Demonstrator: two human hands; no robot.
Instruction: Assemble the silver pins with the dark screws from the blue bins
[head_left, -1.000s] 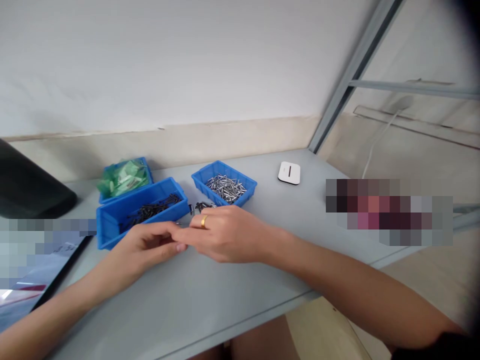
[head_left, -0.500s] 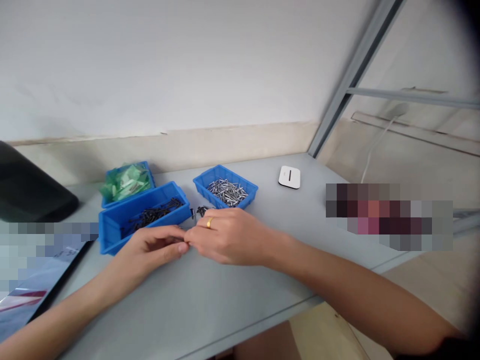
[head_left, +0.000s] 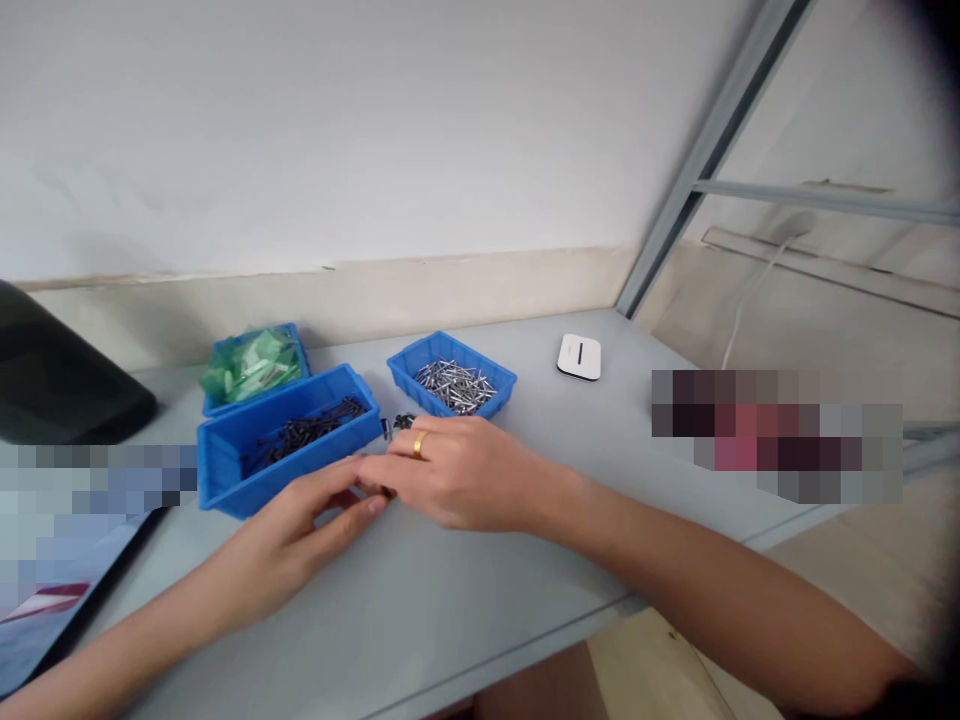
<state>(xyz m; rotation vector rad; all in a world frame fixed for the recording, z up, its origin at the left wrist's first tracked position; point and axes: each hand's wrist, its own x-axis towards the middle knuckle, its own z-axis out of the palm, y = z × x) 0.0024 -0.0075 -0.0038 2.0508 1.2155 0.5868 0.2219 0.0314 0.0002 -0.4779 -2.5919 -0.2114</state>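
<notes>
My left hand (head_left: 319,525) and my right hand (head_left: 461,475) meet over the grey table, fingertips touching. Both are closed around something small and dark, mostly hidden by the fingers, so its kind does not show. A gold ring sits on a finger of my right hand. Just beyond it lie small black pieces (head_left: 403,422), partly covered by that hand. The blue bin (head_left: 217,490) behind my left hand holds dark, screw-like pieces (head_left: 315,430). A second blue bin (head_left: 491,408), farther back, contains silver nail-like pins (head_left: 456,385).
At the back left, a third blue bin (head_left: 217,408) carries green plastic packets (head_left: 262,362). A white square device (head_left: 580,357) lies toward the right. A black object (head_left: 60,375) stands at far left. A metal frame post (head_left: 675,220) rises at the table's right corner.
My left hand has shifted slightly right and down, its thumb now nearer my right fingers. A bit of the dark thing shows between the fingertips. My right hand has barely moved.
</notes>
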